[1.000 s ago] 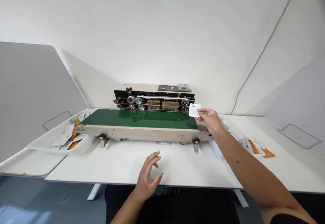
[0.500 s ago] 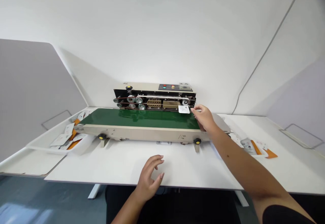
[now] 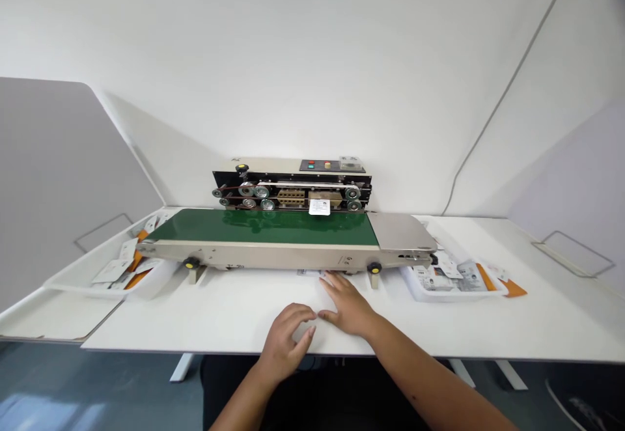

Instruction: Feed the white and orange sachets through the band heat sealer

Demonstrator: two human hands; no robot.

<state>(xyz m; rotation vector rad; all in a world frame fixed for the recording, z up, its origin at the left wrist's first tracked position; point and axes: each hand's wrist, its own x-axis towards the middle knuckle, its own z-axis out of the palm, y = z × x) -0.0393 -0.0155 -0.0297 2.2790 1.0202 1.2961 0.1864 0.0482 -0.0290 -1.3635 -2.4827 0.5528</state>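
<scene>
A small white printed packet hangs from the sealing head of a band sealer, above its green conveyor belt. My right hand lies low over the white table in front of the machine, fingers spread and holding nothing I can see. Its fingertips are by the conveyor's lower edge, beside a flat printed piece mostly hidden under the machine. Close on its left, my left hand is held above the table's front edge, fingers curved and apart, with nothing in it.
At the right end stands a white bin of printed packets and orange pieces, one orange corner sticking out. Another bin with similar contents stands at the left end. Black knobs project from the conveyor's front.
My right hand has left the packet at the sealer's right side and come down to the table. The packet has moved left along the sealing head. My left hand has barely moved.
</scene>
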